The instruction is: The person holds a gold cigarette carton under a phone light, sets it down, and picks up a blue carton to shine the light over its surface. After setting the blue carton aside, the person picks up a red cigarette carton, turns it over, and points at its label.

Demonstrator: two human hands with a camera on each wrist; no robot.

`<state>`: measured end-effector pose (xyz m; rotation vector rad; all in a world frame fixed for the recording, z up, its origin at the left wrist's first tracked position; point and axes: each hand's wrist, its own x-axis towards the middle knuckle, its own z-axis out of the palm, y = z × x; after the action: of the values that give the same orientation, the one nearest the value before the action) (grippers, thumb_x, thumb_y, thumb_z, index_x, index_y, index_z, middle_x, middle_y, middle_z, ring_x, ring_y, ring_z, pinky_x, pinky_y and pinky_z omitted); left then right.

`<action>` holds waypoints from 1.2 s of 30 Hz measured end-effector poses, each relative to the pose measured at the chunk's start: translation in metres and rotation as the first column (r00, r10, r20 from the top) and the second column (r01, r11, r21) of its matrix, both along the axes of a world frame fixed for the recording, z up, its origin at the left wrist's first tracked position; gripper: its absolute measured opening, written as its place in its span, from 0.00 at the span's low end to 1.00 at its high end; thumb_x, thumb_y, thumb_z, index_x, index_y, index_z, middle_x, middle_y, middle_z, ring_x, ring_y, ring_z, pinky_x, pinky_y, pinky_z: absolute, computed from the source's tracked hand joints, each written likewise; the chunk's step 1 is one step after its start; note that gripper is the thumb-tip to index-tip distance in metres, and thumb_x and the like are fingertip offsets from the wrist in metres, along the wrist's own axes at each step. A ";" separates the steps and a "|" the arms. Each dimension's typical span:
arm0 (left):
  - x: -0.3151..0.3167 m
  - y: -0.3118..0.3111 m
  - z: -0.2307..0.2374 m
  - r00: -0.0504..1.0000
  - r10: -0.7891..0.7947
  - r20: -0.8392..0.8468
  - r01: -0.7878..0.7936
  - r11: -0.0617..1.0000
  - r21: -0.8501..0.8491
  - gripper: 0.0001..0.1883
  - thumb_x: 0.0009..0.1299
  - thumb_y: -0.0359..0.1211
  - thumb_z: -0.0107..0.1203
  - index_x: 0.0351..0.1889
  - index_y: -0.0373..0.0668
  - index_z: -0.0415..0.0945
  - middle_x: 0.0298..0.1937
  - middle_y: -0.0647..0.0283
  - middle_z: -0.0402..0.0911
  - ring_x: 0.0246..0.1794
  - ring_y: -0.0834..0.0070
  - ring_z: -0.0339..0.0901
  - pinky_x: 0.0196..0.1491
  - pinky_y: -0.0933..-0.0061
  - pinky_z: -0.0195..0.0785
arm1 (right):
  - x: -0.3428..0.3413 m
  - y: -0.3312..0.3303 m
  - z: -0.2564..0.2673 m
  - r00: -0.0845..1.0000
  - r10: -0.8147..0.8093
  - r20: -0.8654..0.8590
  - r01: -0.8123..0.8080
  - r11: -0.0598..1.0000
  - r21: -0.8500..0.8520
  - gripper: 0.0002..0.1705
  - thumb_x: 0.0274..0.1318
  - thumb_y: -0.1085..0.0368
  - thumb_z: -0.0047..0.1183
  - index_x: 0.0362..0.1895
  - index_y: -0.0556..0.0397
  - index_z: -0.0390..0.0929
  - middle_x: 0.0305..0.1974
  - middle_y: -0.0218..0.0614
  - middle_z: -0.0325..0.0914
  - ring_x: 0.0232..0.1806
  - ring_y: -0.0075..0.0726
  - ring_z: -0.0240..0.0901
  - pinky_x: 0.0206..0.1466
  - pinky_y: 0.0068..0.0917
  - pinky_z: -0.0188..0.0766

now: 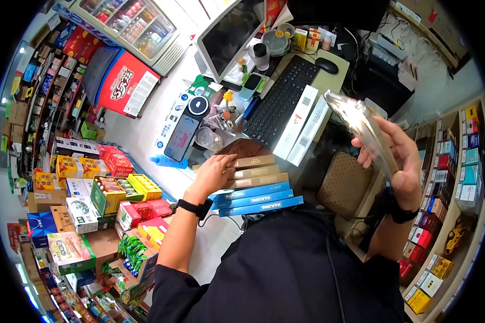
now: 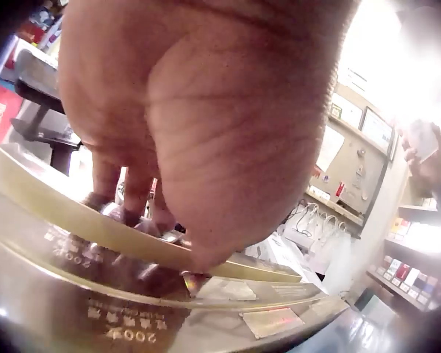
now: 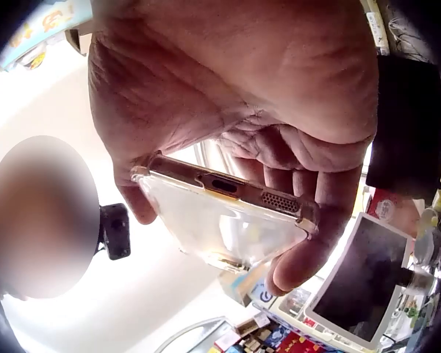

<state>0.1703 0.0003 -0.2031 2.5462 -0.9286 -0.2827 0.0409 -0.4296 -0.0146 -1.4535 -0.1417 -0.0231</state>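
My right hand (image 1: 401, 156) holds a smartphone (image 1: 364, 126) in a clear case, raised above the chair on the right. Thumb and fingers grip its two long sides; the right wrist view shows the phone's bottom end with its charging port and speaker holes (image 3: 281, 201). My left hand (image 1: 214, 173) lies over the left ends of the shiny brown cartons (image 1: 258, 171). In the left wrist view its thumb is on the near side of a brown carton (image 2: 132, 323) and its fingers reach past the gold edge. Blue cartons (image 1: 261, 198) marked NANJING lie right beside the brown ones, nearer my body.
Two white cartons (image 1: 295, 119) lean against the black keyboard (image 1: 282, 97). Beyond are a monitor (image 1: 229, 40), a mouse (image 1: 326, 65) and a payment stand (image 1: 183, 132). Stacked goods (image 1: 108, 194) fill the left; shelves of small packs (image 1: 434, 204) line the right. A padded chair (image 1: 344, 183) stands close by.
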 end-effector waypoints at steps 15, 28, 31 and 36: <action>-0.043 0.039 0.008 0.979 -0.126 0.161 0.133 0.990 -0.037 0.15 0.62 0.36 0.67 0.47 0.48 0.82 0.48 0.62 0.81 0.51 0.60 0.80 0.54 0.59 0.75 | -0.010 -0.006 -0.024 0.998 -0.036 -0.055 0.043 0.991 0.128 0.61 0.43 0.42 0.72 0.74 0.66 0.62 0.56 0.59 0.80 0.45 0.43 0.84 0.51 0.34 0.79; -0.039 0.014 0.002 0.967 -0.185 0.173 0.133 0.952 0.275 0.19 0.62 0.42 0.67 0.46 0.42 0.80 0.47 0.60 0.80 0.48 0.62 0.82 0.50 0.61 0.76 | -0.021 -0.003 -0.025 0.998 -0.022 -0.065 0.028 0.995 0.093 0.60 0.46 0.40 0.69 0.74 0.66 0.61 0.56 0.56 0.80 0.46 0.40 0.83 0.51 0.32 0.78; -0.039 0.014 -0.012 0.972 -0.138 0.188 0.091 0.967 0.239 0.18 0.61 0.40 0.65 0.44 0.41 0.79 0.43 0.58 0.82 0.44 0.60 0.83 0.47 0.61 0.77 | -0.023 -0.002 -0.029 0.997 -0.050 -0.060 0.054 0.997 0.063 0.61 0.45 0.37 0.66 0.74 0.66 0.62 0.55 0.53 0.81 0.44 0.39 0.82 0.50 0.30 0.77; -0.033 0.012 0.014 0.978 -0.160 0.136 0.142 0.981 0.134 0.18 0.57 0.36 0.65 0.44 0.41 0.79 0.43 0.56 0.83 0.50 0.58 0.80 0.57 0.59 0.72 | -0.023 0.000 -0.026 0.993 -0.094 -0.070 0.092 0.995 -0.027 0.63 0.43 0.33 0.63 0.73 0.67 0.63 0.54 0.52 0.82 0.43 0.36 0.82 0.49 0.29 0.77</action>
<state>0.1372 0.0127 -0.1890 2.6420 -1.1984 -0.2059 0.0175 -0.4301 -0.0407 -1.4814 -0.0154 -0.0456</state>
